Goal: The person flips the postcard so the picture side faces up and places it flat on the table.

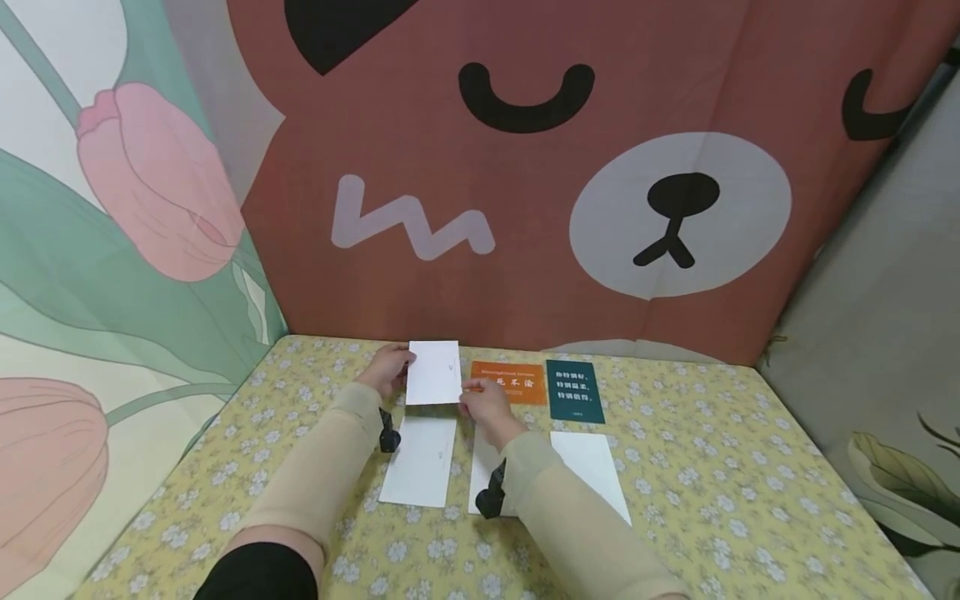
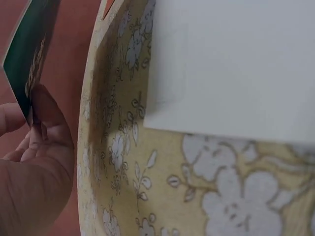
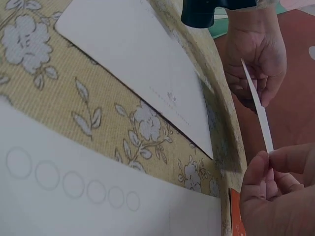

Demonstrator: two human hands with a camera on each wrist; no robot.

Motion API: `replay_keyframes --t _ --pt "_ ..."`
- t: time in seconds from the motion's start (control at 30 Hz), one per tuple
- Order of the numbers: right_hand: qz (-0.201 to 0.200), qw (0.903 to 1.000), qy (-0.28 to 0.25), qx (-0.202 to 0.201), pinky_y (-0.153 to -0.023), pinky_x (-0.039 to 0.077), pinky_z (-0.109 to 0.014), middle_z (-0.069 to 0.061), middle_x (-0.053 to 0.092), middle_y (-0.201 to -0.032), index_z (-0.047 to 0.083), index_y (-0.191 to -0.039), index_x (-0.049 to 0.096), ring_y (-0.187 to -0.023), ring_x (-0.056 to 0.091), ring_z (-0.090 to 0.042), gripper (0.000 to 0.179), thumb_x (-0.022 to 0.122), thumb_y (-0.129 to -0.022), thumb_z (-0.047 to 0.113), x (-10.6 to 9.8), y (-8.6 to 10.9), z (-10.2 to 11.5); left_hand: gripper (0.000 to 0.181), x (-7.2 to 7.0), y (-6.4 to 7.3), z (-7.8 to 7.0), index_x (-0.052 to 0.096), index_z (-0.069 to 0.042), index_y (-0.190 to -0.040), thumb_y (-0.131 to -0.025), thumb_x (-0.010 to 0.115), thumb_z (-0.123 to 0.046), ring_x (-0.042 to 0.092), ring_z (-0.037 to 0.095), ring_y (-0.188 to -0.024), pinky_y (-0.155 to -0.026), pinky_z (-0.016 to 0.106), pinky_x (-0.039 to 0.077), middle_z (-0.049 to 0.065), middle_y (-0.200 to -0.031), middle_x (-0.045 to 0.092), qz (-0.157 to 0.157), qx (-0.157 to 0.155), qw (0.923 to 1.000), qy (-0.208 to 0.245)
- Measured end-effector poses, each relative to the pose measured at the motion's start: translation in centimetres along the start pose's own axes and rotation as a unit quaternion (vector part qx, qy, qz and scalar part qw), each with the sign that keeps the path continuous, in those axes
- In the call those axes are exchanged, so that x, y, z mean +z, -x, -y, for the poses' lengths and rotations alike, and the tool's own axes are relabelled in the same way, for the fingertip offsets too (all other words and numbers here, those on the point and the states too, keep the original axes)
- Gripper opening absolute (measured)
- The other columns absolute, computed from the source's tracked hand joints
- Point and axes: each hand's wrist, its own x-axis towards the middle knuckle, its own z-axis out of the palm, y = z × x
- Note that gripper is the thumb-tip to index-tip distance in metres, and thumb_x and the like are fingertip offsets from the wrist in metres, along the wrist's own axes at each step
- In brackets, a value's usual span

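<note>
Both hands hold up a postcard, its white back turned towards the head camera. My left hand pinches its left edge, and in the left wrist view its other face, dark green with gold lettering, shows above that hand's fingers. On the opposite edge, the thumb and fingers of my right hand pinch the card. The right wrist view shows the postcard nearly edge-on between the two hands. Below it, a white postcard lies on the flowered cloth.
Behind my right hand lie an orange postcard and a dark teal postcard with white characters. Another white card lies nearer, partly under my right forearm, beside one more white card. A bear-print curtain hangs behind the table.
</note>
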Motion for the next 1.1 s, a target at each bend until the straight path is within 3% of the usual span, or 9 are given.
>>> replay_keyframes --t 0.13,0.23,0.37,0.5,0.6,0.73,0.87,0.93,1.1 --pt "0.004 1.0000 -0.002 -0.005 -0.084 0.057 -0.037 -0.016 0.063 -0.104 -0.007 -0.121 0.065 -0.092 0.066 -0.027 0.022 0.058 -0.101 -0.002 0.0 -0.2 -0.3 0.048 -0.3 0.1 -0.2 0.036 -0.005 -0.158 -0.111 0.044 -0.015 0.051 0.012 -0.073 -0.064 0.027 0.044 0.007 -0.111 0.053 -0.007 -0.010 0.9994 0.033" --pt "0.010 0.9999 -0.003 0.002 -0.084 0.057 -0.036 -0.016 0.062 -0.106 -0.007 -0.123 0.065 -0.091 0.064 -0.025 0.023 0.057 -0.102 -0.002 -0.1 -0.2 -0.4 0.044 -0.1 0.5 -0.7 0.040 -0.008 -0.154 -0.113 0.041 -0.024 0.056 0.011 -0.077 -0.066 0.025 0.046 0.005 -0.112 0.056 0.003 -0.014 0.9950 0.099" --pt "0.021 0.9995 -0.017 0.017 -0.080 0.055 -0.033 -0.015 0.063 -0.107 -0.006 -0.126 0.066 -0.088 0.062 -0.022 0.025 0.055 -0.104 -0.001 -0.2 -0.4 -0.5 0.035 0.9 0.5 -1.4 0.051 -0.009 -0.141 -0.114 0.040 -0.029 0.061 0.013 -0.084 -0.067 0.025 0.050 0.004 -0.110 0.059 0.045 -0.004 0.9849 0.167" --pt "0.041 0.9984 -0.034 0.022 -0.075 0.052 -0.029 -0.014 0.065 -0.105 -0.006 -0.129 0.066 -0.084 0.060 -0.017 0.027 0.055 -0.105 0.002 -0.1 -0.6 -0.6 0.022 2.1 0.5 -1.5 0.052 -0.015 -0.128 -0.113 0.044 -0.028 0.058 0.015 -0.087 -0.068 0.027 0.050 0.005 -0.111 0.056 0.100 -0.006 0.9800 0.172" --pt "0.059 0.9969 -0.046 0.025 -0.074 0.051 -0.027 -0.015 0.066 -0.107 -0.005 -0.129 0.066 -0.085 0.060 -0.017 0.027 0.056 -0.105 0.003 0.1 -0.6 -0.6 0.023 2.6 0.5 -1.4 0.050 -0.014 -0.126 -0.112 0.044 -0.031 0.058 0.019 -0.090 -0.069 0.031 0.051 0.009 -0.117 0.054 0.122 -0.029 0.9735 0.191" --pt "0.081 0.9935 -0.070 0.038 -0.072 0.049 -0.025 -0.016 0.066 -0.109 -0.004 -0.130 0.065 -0.087 0.059 -0.017 0.027 0.055 -0.106 0.004 0.1 -0.5 -0.6 0.042 2.8 0.6 -1.2 0.044 -0.003 -0.141 -0.112 0.040 -0.033 0.060 0.027 -0.105 -0.073 0.033 0.053 0.020 -0.135 0.050 0.120 -0.052 0.9685 0.212" --pt "0.104 0.9883 -0.102 0.046 -0.068 0.048 -0.022 -0.018 0.066 -0.115 -0.006 -0.133 0.061 -0.084 0.059 -0.014 0.029 0.053 -0.107 0.004 0.1 -0.5 -0.6 0.053 2.7 0.5 -1.0 0.027 -0.003 -0.160 -0.114 0.037 -0.025 0.052 0.028 -0.123 -0.084 0.030 0.051 0.024 -0.154 0.039 0.113 -0.036 0.9753 0.186" --pt "0.114 0.9841 -0.126 0.049 -0.067 0.048 -0.021 -0.021 0.065 -0.121 -0.007 -0.134 0.058 -0.083 0.059 -0.012 0.029 0.051 -0.108 0.002 0.0 -0.5 -0.6 0.051 2.8 0.4 -0.9 0.027 -0.002 -0.160 -0.113 0.039 -0.019 0.054 0.024 -0.118 -0.089 0.029 0.050 0.021 -0.150 0.043 0.100 -0.024 0.9792 0.175" --pt "0.130 0.9729 -0.179 0.068 -0.069 0.048 -0.022 -0.025 0.061 -0.131 -0.004 -0.140 0.052 -0.085 0.058 -0.013 0.032 0.046 -0.109 0.001 -0.2 -0.6 -0.5 0.034 2.7 0.1 -0.7 0.042 -0.004 -0.144 -0.111 0.046 -0.009 0.057 0.015 -0.090 -0.090 0.033 0.048 0.007 -0.114 0.056 0.051 -0.004 0.9833 0.174"
